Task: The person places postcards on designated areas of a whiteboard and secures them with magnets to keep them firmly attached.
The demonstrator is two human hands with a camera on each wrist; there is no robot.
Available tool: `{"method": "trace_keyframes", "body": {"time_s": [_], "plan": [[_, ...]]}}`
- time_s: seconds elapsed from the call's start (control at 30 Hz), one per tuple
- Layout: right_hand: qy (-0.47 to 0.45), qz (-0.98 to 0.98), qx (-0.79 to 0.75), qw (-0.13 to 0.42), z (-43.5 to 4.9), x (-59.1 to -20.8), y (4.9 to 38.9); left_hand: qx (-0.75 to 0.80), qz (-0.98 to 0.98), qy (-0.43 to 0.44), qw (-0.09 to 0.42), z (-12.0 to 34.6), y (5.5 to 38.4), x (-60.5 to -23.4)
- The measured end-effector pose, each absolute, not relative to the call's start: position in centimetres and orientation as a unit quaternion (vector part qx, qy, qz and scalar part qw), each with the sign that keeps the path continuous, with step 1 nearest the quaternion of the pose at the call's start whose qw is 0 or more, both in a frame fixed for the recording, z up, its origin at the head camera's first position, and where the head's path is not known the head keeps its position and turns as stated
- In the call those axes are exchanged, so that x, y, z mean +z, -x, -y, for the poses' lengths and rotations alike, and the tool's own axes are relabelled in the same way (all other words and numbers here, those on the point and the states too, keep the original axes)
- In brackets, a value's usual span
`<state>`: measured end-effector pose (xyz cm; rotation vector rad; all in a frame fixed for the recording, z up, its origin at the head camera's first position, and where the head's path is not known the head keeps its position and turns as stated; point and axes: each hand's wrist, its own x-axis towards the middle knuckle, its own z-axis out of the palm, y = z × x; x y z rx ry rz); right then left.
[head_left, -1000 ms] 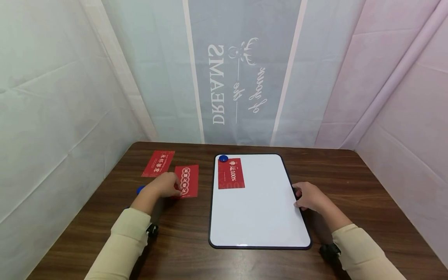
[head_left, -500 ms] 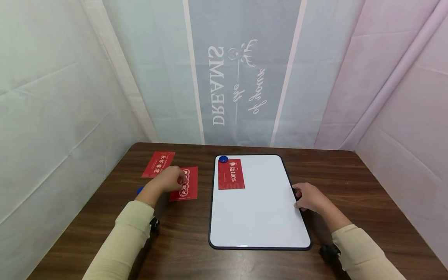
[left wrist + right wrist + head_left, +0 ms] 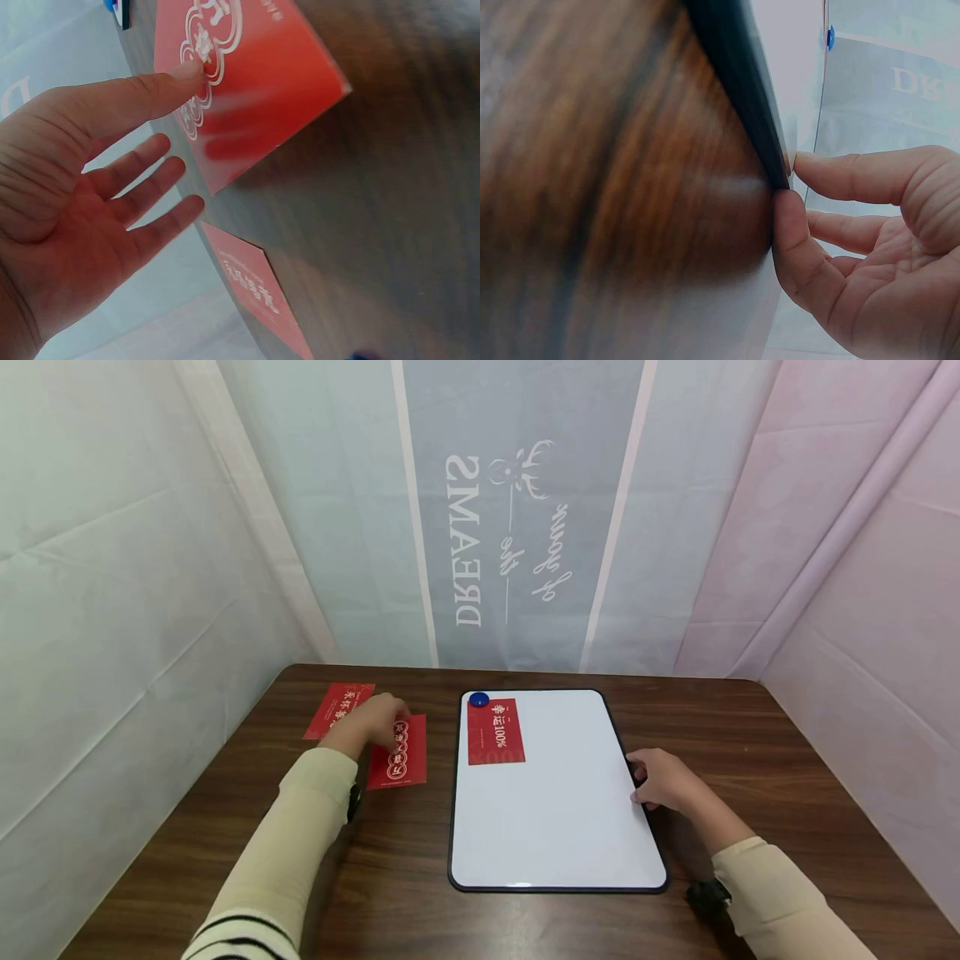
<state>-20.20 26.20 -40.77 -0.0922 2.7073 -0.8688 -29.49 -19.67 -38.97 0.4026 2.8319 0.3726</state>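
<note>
On the wood-grain tabletop (image 3: pixel 390 877), left of the whiteboard (image 3: pixel 555 827) whose edge the right hand (image 3: pixel 664 781) pinched, a red card with circled characters (image 3: pixel 411 760) lay partly under the spread-fingered left hand (image 3: pixel 375 723), its pickup seemingly in hand and calling next for a pinch.

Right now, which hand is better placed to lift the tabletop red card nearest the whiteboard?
Probably left: the left hand is over that red card, while the right hand pinches the opposite edge of the whiteboard.
</note>
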Motion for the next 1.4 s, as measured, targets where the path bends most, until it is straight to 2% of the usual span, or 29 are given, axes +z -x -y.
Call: {"method": "trace_keyframes", "body": {"time_s": [0.3, 0.57, 0.87, 1.03, 1.4], "plan": [[0.026, -0.942, -0.301, 0.148, -26.0, -40.3, 20.3, 0.140, -0.967, -0.067, 0.200, 19.2, 31.7, -38.6], [0.026, -0.943, -0.296, 0.146, -25.8, -40.1, 20.3, 0.134, -0.964, -0.025, 0.227, 19.1, 32.8, -38.8], [0.023, -0.943, -0.299, 0.148, -25.8, -40.2, 20.3, 0.102, -0.971, -0.059, 0.206, 19.2, 32.3, -38.4], [0.025, -0.942, -0.299, 0.148, -25.8, -40.3, 20.3, 0.134, -0.970, -0.056, 0.195, 19.5, 32.0, -38.5], [0.021, -0.943, -0.297, 0.151, -26.0, -40.6, 20.2, 0.136, -0.976, -0.109, 0.133, 20.2, 31.4, -37.0]]}}
